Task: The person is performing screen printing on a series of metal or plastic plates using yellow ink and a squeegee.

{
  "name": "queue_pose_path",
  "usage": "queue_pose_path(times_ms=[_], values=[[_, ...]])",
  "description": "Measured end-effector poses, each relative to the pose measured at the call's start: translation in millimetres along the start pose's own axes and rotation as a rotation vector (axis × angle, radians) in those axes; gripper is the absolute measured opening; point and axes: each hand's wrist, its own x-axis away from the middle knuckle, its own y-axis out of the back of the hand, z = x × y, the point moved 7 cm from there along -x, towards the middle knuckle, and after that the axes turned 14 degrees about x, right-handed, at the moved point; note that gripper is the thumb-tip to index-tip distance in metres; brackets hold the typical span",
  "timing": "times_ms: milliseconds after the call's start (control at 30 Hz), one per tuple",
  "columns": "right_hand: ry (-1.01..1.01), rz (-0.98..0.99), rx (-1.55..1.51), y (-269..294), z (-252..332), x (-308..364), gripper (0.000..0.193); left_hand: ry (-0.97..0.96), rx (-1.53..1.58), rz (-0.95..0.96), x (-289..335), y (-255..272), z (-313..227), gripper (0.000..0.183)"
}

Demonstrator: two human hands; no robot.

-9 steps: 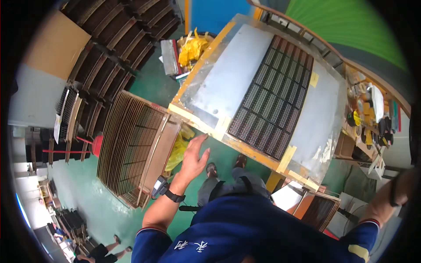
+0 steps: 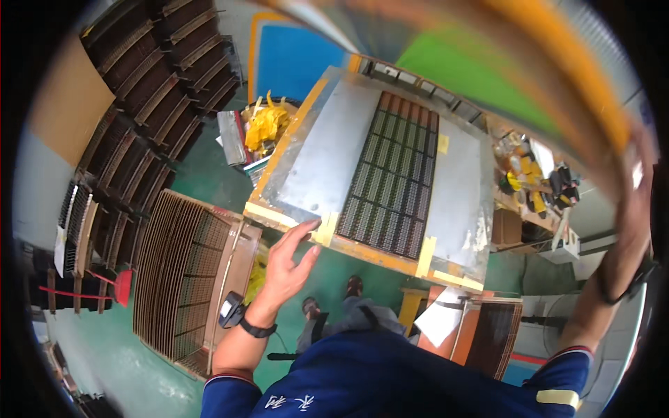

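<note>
My left hand (image 2: 289,265) is at the near left edge of the worktable (image 2: 300,171), fingers stretched out and thumb apart, holding nothing. A dark panel with a fine grid of printed rows (image 2: 390,181) lies flat on the table, yellow tape strips (image 2: 427,256) beside it. At the far right my raised right hand (image 2: 637,164), blurred, grips the edge of a large wooden screen-printing frame (image 2: 592,76). Its green sheet (image 2: 481,76) slants up above the table's far side.
Slatted wooden racks (image 2: 181,279) stand left of the table. Another rack (image 2: 491,338) with a white sheet (image 2: 440,317) is at the near right. A bin with yellow plastic (image 2: 268,129) sits beyond the left edge. Tape rolls and tools crowd a side bench (image 2: 536,181).
The screen-printing frame now stands higher, and my right hand has come up into view with it. My left hand has moved slightly left and down as the view shifted.
</note>
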Motion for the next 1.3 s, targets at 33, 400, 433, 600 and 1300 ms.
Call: queue_pose_path(times_ms=[33,400,433,600,1300], values=[[-0.054,0.115,-0.136,-7,7,25,0.049,-0.053,0.018,0.04,1,3,-15,0.042],[-0.072,0.808,-0.455,-281,36,109,0.046,0.741,1.004,-0.299,109,27,119,0.039],[-0.074,0.797,-0.473,-323,26,112,0.048,0.743,0.991,-0.303,115,26,136,0.039],[-0.014,0.85,-0.302,-526,-22,93,0.061,1.012,0.668,-0.487,147,33,187,0.024],[-0.041,0.483,-0.198,-757,-20,-5,0.034,1.316,0.4,-0.272,184,78,172,0.034]])
